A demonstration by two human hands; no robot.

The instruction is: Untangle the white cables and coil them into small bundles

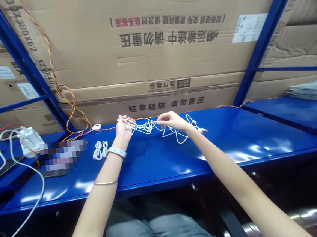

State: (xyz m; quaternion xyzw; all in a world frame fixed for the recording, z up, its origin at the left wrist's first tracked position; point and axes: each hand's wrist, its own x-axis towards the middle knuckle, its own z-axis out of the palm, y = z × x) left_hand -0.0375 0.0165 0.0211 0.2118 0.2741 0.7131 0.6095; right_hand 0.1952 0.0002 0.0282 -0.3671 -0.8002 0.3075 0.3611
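A tangle of thin white cables (145, 126) stretches between my two hands just above the blue shelf (163, 159). My left hand (124, 127) is closed around one end of the tangle, palm turned partly up. At the other side my right hand (171, 121) pinches a strand between thumb and fingertips. Loose loops trail under and past my right hand, and a cable plug (203, 130) lies at their right end. Two white cables coiled into small bundles, one bundle (97, 151) and another bundle (105, 148), rest left of my left wrist.
A small white case (96, 127) sits near the back edge. Further left are a white power strip (31, 141) with a cord and a blurred-out flat object (63, 158). Red-yellow wires (74, 108) hang down the cardboard (142, 67). Blue posts (266, 39) frame the shelf; papers (312, 90) are stacked right.
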